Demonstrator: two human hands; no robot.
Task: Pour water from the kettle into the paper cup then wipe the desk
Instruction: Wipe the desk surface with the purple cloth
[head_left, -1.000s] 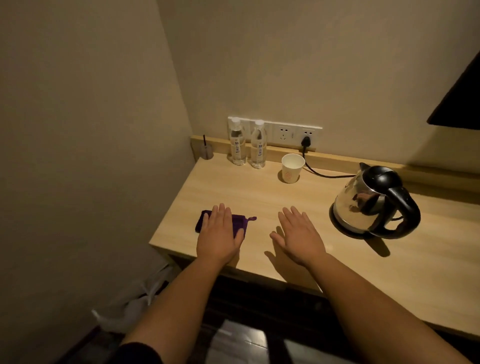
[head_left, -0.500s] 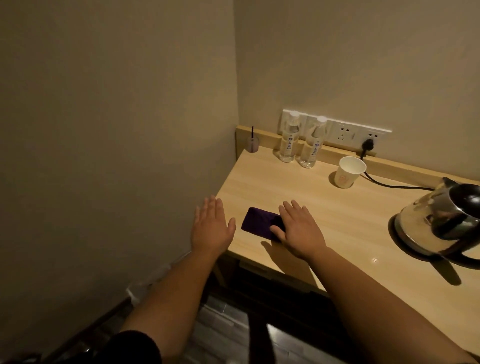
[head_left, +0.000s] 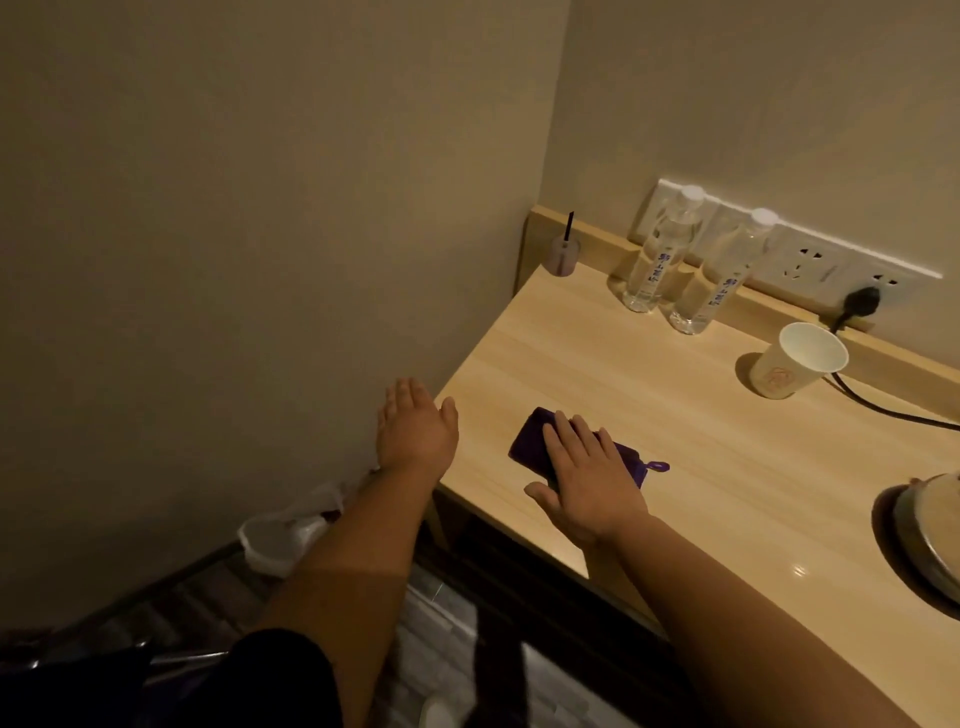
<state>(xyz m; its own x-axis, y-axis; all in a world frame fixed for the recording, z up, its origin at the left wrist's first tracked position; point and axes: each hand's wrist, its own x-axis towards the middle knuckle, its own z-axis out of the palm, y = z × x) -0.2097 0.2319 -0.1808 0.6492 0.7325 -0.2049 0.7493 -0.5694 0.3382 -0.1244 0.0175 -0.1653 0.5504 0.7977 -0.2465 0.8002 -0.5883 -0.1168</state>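
Observation:
A folded purple cloth (head_left: 530, 441) lies near the left front corner of the wooden desk (head_left: 701, 431). My right hand (head_left: 587, 478) rests flat on it, fingers apart, covering most of it. My left hand (head_left: 415, 426) hovers flat and empty just off the desk's left edge. A white paper cup (head_left: 795, 361) stands upright at the back right. Only the edge of the steel kettle (head_left: 930, 525) on its dark base shows at the right border.
Two clear water bottles (head_left: 660, 254) (head_left: 717, 275) stand at the back by a wall socket strip (head_left: 810, 260) with a black plug and cord (head_left: 883, 405). A small holder with a dark stick (head_left: 562, 254) sits in the corner. A lined bin (head_left: 291, 530) is on the floor left.
The view has swung left, pushing the kettle to the right border. My left hand came off the cloth and past the desk's left edge; my right hand moved onto the cloth.

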